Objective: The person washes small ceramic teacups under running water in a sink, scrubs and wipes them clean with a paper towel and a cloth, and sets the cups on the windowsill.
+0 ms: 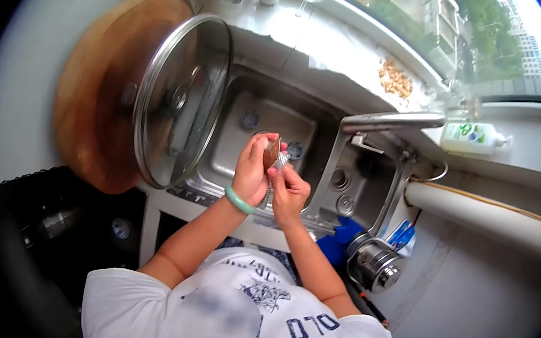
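Over the large steel sink basin (227,144), both my hands meet close together. My left hand (253,174), with a pale green bangle (239,200) at its wrist, is closed around a flat brown piece (273,152) whose kind I cannot make out. In the pinched fingers of my right hand (289,194) is a silvery, crinkled piece (282,161), touching or close against the brown one. It looks like foil or metal mesh. My fingers hide parts of both pieces.
Left of the sink, a glass lid (182,100) leans by a round wooden board (104,92). The faucet (391,122) reaches over the smaller basin (365,179). A white bottle (471,137) and small brown pieces (395,80) are on the sill. A metal canister (374,264) stands right.
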`<state>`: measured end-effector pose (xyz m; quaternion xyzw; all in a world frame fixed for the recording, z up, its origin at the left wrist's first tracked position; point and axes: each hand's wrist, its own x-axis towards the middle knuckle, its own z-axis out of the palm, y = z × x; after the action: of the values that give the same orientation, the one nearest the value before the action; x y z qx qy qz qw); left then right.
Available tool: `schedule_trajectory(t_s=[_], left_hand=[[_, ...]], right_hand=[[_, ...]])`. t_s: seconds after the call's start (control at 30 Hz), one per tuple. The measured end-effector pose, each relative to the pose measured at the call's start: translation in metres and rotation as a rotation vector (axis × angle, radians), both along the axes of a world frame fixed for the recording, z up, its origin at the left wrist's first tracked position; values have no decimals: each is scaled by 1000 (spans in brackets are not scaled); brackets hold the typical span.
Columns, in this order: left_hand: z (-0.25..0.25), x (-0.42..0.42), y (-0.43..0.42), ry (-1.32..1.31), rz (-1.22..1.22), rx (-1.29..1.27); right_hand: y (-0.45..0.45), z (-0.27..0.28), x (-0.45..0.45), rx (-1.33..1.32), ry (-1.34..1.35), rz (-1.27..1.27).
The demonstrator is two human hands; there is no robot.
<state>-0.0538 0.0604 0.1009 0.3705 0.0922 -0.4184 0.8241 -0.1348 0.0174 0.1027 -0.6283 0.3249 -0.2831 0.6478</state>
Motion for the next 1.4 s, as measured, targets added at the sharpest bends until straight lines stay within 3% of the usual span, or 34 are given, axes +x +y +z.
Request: schedule_trajectory(t_s=[0.03, 0.1, 0.17, 0.23, 0.27, 0.33, 0.37, 0.43, 0.57, 0.63, 0.7, 0.77, 0.83, 0.87, 0.97, 1.0, 1.03, 1.1, 1.13, 1.3, 1.4], left_hand=[[-2, 5, 2, 189, -37, -72], [4, 6, 4, 320, -49, -64], [14, 1, 6, 215, -85, -40], [26, -3, 6, -33, -121, 48], [23, -4, 7, -33, -138, 54], [16, -4, 7, -1091, -35, 406], [14, -1, 10, -1095, -50, 401], [20, 10, 16, -1497, -135, 446], [29, 11, 9, -1212, -197, 400], [30, 13, 3, -1226, -136, 365], [38, 15, 5, -568, -411, 289], [40, 11, 1, -440, -371, 277], [36, 16, 3, 35, -429, 151], [37, 19, 4, 113, -483, 169], [28, 20, 5, 65, -513, 187], [28, 13, -1, -94, -385, 321], [30, 9, -4, -96, -391, 323], [39, 2, -6, -994, -119, 433], [37, 0, -3, -1034, -119, 411], [28, 13, -3, -872, -333, 323], [28, 17, 2, -341, -550, 193]], right_hand=[[-3, -1, -1, -203, -34, 37], [-11, 0, 0, -438, -113, 110], [-17, 6, -5, -432, -84, 135], [-14, 15, -12, -12, 47, 45], [-17, 4, -17, 57, -14, 41], [-18, 15, -15, 194, -90, 1], [-19, 20, -13, 325, -170, -19], [-16, 24, -13, 339, -194, -20], [-9, 41, -9, 280, -191, -43], [-7, 46, -9, 219, -72, -31], [-4, 39, -12, 89, -4, -1], [-5, 32, -12, -43, 67, 35], [-10, 27, -5, -723, -95, 26], [-13, 28, -4, -821, -134, 25], [-17, 24, -9, -828, -86, 99], [-18, 26, -10, -827, -86, 93], [-20, 31, -10, -783, -77, 111], [-20, 36, -10, -734, -64, 119], [-17, 37, -8, -741, -94, 99], [-14, 31, -14, -739, -110, 94], [-15, 28, -19, -848, -147, 81]])
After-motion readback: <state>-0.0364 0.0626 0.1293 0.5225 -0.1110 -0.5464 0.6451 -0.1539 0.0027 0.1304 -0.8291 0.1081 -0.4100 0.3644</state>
